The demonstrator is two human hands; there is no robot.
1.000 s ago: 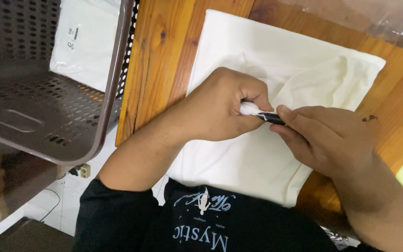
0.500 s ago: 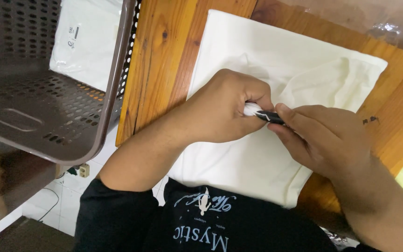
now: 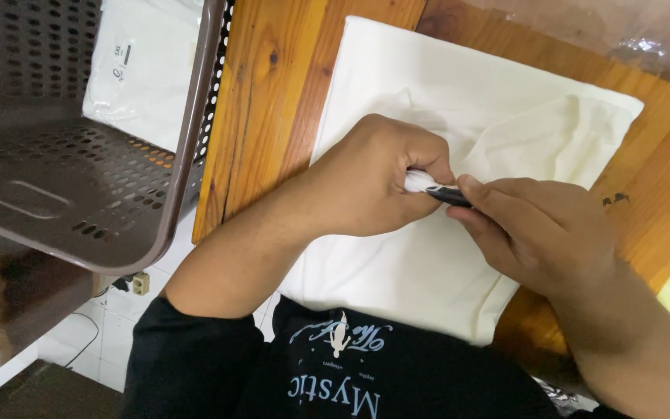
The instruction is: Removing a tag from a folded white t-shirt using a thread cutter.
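A folded white cloth [image 3: 459, 140] lies flat on the wooden tabletop [image 3: 265, 93]. The left hand [image 3: 374, 182] is closed in a fist on the cloth, pinching up a small tuft of it. The right hand [image 3: 544, 233] holds a small dark tool [image 3: 450, 194] whose tip meets that tuft. To the left stands a brown perforated basket [image 3: 79, 178], with a white bagged packet [image 3: 145, 70] seen beyond it.

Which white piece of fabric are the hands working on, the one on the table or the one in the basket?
The white cloth spread on the wooden table; both hands pinch it.
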